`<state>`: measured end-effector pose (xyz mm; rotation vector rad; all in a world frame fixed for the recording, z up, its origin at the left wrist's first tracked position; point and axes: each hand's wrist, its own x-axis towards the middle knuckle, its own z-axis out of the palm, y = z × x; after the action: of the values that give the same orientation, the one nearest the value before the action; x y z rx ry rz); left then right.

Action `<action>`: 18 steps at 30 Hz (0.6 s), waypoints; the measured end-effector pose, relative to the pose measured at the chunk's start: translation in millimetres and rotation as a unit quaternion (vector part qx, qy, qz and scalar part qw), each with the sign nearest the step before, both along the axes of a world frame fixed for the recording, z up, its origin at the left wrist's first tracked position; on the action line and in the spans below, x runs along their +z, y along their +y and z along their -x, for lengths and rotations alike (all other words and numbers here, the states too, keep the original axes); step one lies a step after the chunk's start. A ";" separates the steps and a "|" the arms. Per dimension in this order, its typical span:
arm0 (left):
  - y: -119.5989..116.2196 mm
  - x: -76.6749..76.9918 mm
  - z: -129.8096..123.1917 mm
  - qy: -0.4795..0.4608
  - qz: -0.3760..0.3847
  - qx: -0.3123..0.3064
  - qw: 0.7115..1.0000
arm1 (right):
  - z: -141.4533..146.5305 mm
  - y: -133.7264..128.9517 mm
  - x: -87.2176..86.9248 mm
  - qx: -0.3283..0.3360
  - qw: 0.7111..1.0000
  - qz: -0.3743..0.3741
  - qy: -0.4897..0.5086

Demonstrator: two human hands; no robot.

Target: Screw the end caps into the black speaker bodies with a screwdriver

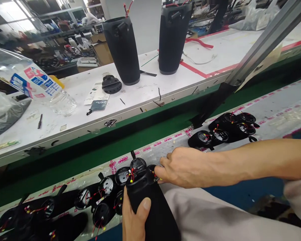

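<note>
My left hand point(135, 219) is wrapped round a black fabric-covered speaker housing point(158, 214), thumb on its front, and the housing leans against my lap. Red and yellow wires point(131, 175) stick out at its upper end. Just right of that end is my right hand point(175, 167), its fingers curled together near another dark housing's rim. What those fingertips hold, if anything, is hidden. Several more black housings point(107, 185) lie beyond and to the left with open ends and loose wires showing.
Another group of housings point(223, 130) lies on the taped ledge at right. Two housings point(124, 53) stand on the white bench point(145, 90), with a black round part point(111, 84), a plastic bottle point(37, 80) and cards point(99, 100). A slanted metal post point(266, 43) rises at right.
</note>
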<state>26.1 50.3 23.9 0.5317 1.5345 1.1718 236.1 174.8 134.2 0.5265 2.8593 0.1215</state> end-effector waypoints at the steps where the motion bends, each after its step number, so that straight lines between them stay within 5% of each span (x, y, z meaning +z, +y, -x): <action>1: 0.0 -0.2 1.5 0.013 -0.003 -0.009 1.000 | 0.3 0.1 1.6 0.002 1.000 0.005 -0.012; 6: 0.9 -2.4 4.5 0.081 0.003 -0.014 0.997 | 2.0 0.6 1.4 -0.001 0.999 0.019 -0.029; 13: 0.7 1.5 -15.1 -0.182 -0.002 0.053 0.982 | 0.4 11.4 -18.6 -0.050 0.987 0.122 0.086; 18: 4.7 2.5 -17.8 -0.184 -0.023 0.070 0.980 | 0.1 12.8 -23.3 -0.093 0.976 0.156 0.120</action>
<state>43.9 54.9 26.3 0.2209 1.2434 1.3325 236.0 187.6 110.9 0.7818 2.9531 -0.4448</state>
